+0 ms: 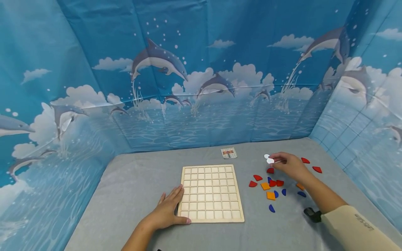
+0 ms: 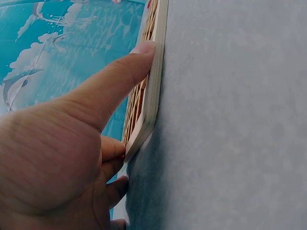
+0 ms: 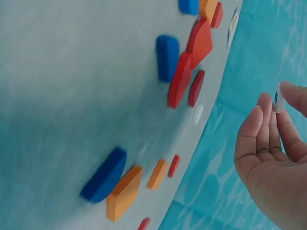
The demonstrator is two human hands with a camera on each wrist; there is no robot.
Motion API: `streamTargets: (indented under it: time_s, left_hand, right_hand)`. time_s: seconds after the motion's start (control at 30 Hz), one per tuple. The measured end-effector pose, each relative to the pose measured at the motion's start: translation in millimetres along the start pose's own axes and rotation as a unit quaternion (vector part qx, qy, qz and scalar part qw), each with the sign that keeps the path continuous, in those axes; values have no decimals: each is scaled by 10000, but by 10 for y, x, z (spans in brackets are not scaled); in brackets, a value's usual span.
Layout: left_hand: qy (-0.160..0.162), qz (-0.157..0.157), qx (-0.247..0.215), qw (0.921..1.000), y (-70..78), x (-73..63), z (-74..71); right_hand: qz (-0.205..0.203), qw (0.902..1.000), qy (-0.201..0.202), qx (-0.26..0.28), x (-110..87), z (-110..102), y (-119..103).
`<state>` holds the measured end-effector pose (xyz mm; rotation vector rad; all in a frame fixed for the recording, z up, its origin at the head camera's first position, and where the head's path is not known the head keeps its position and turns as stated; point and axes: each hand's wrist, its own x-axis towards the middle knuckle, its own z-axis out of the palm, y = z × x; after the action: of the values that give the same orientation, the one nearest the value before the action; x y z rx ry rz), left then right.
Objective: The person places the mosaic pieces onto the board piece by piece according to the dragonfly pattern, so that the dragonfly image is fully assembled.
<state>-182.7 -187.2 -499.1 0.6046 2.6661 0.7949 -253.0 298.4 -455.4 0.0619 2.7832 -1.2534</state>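
A square wooden grid board [image 1: 208,195] lies on the grey cloth. My left hand [image 1: 168,209] rests at its near left corner, thumb on the front rim and fingers along the left side. In the left wrist view that thumb [image 2: 127,69] lies straight against the rim. Over on the right, my right hand [image 1: 290,167] pinches a small white disc [image 3: 279,99] between thumb and fingers, raised above the table. A second white disc [image 1: 266,156] lies just beyond it. Red quarter-circle pieces [image 1: 257,177], blue half-circle pieces [image 1: 272,208] and orange pieces [image 1: 270,196] are scattered below and around this hand.
A small printed card [image 1: 229,153] lies behind the board, near the back edge of the grey table [image 1: 135,188]. Blue dolphin-printed curtains [image 1: 194,122] hang behind and at both sides. A black object [image 1: 312,215] shows beneath the right forearm.
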Motion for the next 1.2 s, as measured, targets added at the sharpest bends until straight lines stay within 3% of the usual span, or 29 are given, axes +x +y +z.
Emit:
streamTargets:
  time_s: [0.33, 1.2]
  left_hand:
    - [-69, -67, 67, 9999, -35, 51, 15]
    - [-99, -116, 20, 9999, -53, 37, 20]
  right_hand:
    - [195, 9989, -236, 359, -11, 65, -189]
    - [-330, 9955, -443, 772, 118, 353, -503]
